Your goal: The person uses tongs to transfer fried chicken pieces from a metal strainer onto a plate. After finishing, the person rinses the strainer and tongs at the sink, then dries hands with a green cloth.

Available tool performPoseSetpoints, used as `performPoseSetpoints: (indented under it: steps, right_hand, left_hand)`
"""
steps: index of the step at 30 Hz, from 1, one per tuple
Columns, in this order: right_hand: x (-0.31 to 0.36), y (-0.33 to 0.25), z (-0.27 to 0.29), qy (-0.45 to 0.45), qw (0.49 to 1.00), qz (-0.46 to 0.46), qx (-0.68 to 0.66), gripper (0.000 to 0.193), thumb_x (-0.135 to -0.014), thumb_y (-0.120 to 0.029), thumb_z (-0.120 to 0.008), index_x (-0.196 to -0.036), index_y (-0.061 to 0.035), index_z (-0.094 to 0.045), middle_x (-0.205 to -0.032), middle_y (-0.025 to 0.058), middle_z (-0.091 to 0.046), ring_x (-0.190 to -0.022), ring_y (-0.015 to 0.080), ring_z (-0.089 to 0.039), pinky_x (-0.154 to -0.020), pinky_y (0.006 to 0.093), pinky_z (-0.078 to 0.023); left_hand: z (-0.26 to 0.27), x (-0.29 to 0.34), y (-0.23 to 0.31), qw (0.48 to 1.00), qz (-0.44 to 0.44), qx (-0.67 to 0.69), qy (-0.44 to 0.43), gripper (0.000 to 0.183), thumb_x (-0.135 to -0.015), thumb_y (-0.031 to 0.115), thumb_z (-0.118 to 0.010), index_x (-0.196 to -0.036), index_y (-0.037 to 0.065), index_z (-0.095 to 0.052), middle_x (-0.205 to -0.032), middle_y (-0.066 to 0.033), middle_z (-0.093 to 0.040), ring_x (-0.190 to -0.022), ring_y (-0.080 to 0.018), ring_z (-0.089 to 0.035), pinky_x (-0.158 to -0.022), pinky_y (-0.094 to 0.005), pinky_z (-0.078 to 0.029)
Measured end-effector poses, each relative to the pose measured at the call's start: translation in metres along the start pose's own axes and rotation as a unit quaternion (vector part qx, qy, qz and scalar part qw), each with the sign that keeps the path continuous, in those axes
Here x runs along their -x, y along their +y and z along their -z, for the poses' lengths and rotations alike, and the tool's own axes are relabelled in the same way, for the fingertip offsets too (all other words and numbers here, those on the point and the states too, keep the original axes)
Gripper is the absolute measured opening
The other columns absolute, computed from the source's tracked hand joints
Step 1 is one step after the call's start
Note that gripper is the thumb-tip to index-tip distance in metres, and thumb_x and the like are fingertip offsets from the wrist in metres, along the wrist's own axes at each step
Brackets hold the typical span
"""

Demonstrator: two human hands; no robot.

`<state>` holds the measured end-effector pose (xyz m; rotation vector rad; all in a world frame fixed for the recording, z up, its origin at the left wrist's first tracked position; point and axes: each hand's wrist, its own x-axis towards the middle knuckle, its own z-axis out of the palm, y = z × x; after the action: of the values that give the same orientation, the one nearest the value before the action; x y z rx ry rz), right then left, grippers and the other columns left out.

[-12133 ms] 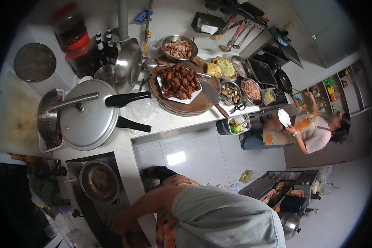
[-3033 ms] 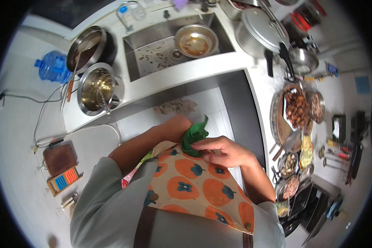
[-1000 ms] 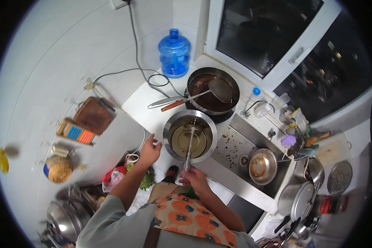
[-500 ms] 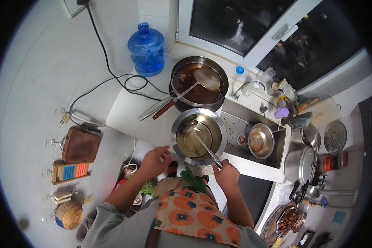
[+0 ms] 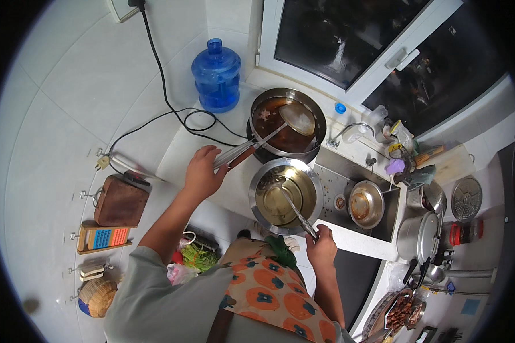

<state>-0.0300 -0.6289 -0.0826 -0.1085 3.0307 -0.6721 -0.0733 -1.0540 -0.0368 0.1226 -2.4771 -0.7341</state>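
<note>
A deep steel pan [image 5: 320, 137] with brown liquid stands at the back, and a skimmer [image 5: 298, 119] with a reddish wooden handle lies across it. My left hand [image 5: 203, 174] is closed around the end of the pan's metal handle [image 5: 234, 152], close beside the skimmer's handle, which it may also touch. In front of the pan, a wide-rimmed steel basin [image 5: 256, 207] holds clear yellowish liquid. My right hand [image 5: 323, 246] grips a ladle [image 5: 298, 215] by its metal handle. The ladle's bowl rests down in the liquid.
The sink [image 5: 339, 171] with a stained steel bowl [image 5: 366, 204] lies right of the basin. A lidded pot [image 5: 420, 237] stands further right. A blue water bottle [image 5: 217, 80] is behind left, with a black cord [image 5: 165, 91] looping onto the counter. A cutting board [image 5: 121, 201] hangs left.
My left hand has moved up and forward from beside the basin to the pan's handle. My right hand still holds the ladle in the basin. The whole view has shifted slightly.
</note>
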Motion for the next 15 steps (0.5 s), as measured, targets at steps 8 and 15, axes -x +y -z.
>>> performPoseSetpoints:
  steps: [8,15]
  right_hand:
    - [-0.014,-0.015,-0.005,-0.051,0.992,0.103,0.049,0.041,-0.084,-0.017,-0.074,-0.121,-0.0060,-0.060,-0.093,0.0164,-0.073,-0.073,0.0416,-0.074,-0.068,0.0533,-0.060]
    - [-0.025,-0.030,0.001,-0.141,0.962,0.153,0.178,0.013,-0.087,-0.021,-0.071,-0.089,-0.0138,-0.082,-0.089,0.0063,-0.081,-0.082,0.0278,-0.080,-0.066,0.0425,-0.060]
  left_hand:
    - [-0.059,0.108,0.010,0.960,0.149,0.225,-0.078,0.031,-0.093,0.008,-0.078,-0.122,0.006,-0.070,-0.115,-0.0114,-0.074,-0.101,-0.0282,-0.074,-0.083,-0.0388,-0.061]
    - [-0.111,0.140,-0.016,0.884,0.342,0.290,-0.135,0.046,-0.103,0.024,-0.064,-0.145,0.005,-0.060,-0.121,-0.0060,-0.072,-0.100,-0.0185,-0.070,-0.071,-0.0330,-0.052]
